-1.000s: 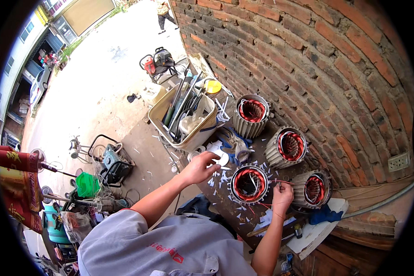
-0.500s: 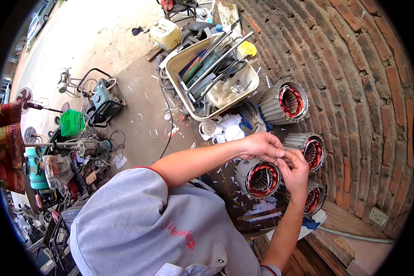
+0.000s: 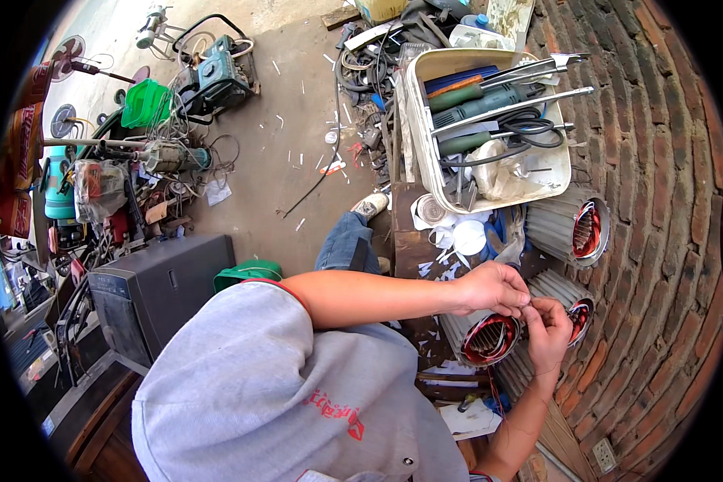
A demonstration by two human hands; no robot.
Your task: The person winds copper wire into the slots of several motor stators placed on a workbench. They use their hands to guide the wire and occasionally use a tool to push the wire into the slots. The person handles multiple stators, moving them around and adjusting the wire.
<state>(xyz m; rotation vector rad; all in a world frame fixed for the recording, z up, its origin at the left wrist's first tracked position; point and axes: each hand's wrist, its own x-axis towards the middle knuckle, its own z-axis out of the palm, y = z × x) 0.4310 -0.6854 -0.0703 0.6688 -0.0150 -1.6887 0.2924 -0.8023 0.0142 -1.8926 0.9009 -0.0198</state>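
Observation:
My left hand [image 3: 494, 290] and my right hand [image 3: 547, 329] meet fingertip to fingertip. Both are closed in a pinch, and what sits between the fingers is too small to make out. Thin reddish wires [image 3: 496, 395] hang beside my right forearm. Just below my left hand lies a motor stator [image 3: 458, 328], a ribbed grey casing with red-edged windings inside its round opening. A second stator [image 3: 548, 287] is partly hidden behind my hands. The third stator [image 3: 553, 223] lies farther off, near the brick wall.
A cream tub [image 3: 422, 173] holds power tools, cables and metal rods. White tape rolls [image 3: 467, 238] and paper scraps lie on the wooden bench. The brick wall [image 3: 643, 241] bounds the right. A grey cabinet [image 3: 165, 289], green basin [image 3: 247, 271] and motor with frame [image 3: 217, 72] stand left.
My view has turned, so the tub and stators sit farther right and a grey cabinet and my shoe now show. My hands stay pinched together, now over the stators' near openings.

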